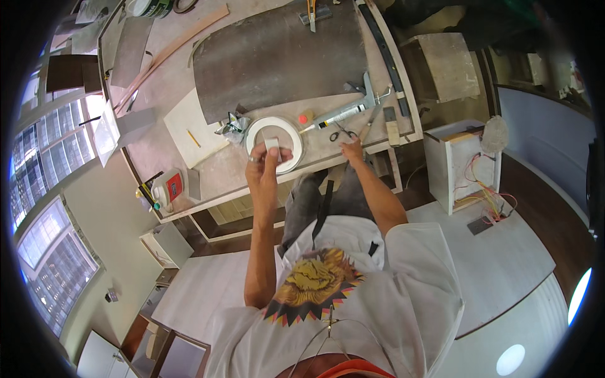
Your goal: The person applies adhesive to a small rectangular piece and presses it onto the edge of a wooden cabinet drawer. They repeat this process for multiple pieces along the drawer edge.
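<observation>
My left hand (pixel 265 163) pinches a small white strip (pixel 272 143) between thumb and fingers. It is held up above a roll of white edge-banding tape (pixel 295 137) that lies flat near the table's front edge. At that same edge, my right hand (pixel 353 151) has its fingers at the black handles of a pair of scissors (pixel 335 137); whether they grip a handle is unclear. Behind the scissors lies a caulking gun (pixel 347 109) with a tube in it, its nozzle towards the roll. A red cap (pixel 303 119) sits beside the nozzle.
A dark laminate sheet (pixel 279 61) covers much of the worktable, with a utility knife (pixel 312 14) at its far side. Left are a crumpled foil packet (pixel 235 127), a pencil (pixel 193 138) and a white jug (pixel 168 188). A wood-backed block (pixel 391 126) lies right. A cabinet with loose wires (pixel 476 165) stands beyond.
</observation>
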`<action>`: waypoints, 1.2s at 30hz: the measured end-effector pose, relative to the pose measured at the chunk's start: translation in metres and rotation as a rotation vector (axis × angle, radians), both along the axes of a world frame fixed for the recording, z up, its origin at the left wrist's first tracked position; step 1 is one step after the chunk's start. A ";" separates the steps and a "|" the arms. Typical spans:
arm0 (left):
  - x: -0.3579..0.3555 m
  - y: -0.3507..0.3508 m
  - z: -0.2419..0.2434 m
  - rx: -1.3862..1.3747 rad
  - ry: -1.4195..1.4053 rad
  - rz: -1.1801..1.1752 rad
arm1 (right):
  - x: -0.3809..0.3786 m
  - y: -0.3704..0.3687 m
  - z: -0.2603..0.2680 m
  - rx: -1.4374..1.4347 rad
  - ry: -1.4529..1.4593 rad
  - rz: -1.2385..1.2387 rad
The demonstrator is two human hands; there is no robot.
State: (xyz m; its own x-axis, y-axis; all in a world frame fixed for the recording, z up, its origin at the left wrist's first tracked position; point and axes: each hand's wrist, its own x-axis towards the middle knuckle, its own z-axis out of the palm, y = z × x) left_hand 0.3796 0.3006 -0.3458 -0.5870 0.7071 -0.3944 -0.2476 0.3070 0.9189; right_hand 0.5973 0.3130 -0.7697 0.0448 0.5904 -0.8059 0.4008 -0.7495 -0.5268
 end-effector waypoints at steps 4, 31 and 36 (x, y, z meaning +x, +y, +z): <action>-0.002 -0.014 -0.043 -0.077 -0.032 0.021 | -0.042 -0.018 -0.061 0.138 -0.308 -0.125; -0.031 0.041 0.069 0.250 -0.195 -0.284 | -0.016 0.069 0.313 0.382 0.515 0.265; -0.018 0.052 0.134 0.383 -0.093 -0.329 | -0.030 0.108 0.461 0.513 0.752 0.381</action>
State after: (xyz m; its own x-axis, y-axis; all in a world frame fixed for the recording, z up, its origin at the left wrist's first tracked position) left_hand 0.3619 0.3530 -0.2116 -0.2835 0.9526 -0.1105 -0.2810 0.0277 0.9593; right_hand 0.5673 0.4206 -0.3084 -0.6398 0.7450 -0.1887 -0.0047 -0.2493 -0.9684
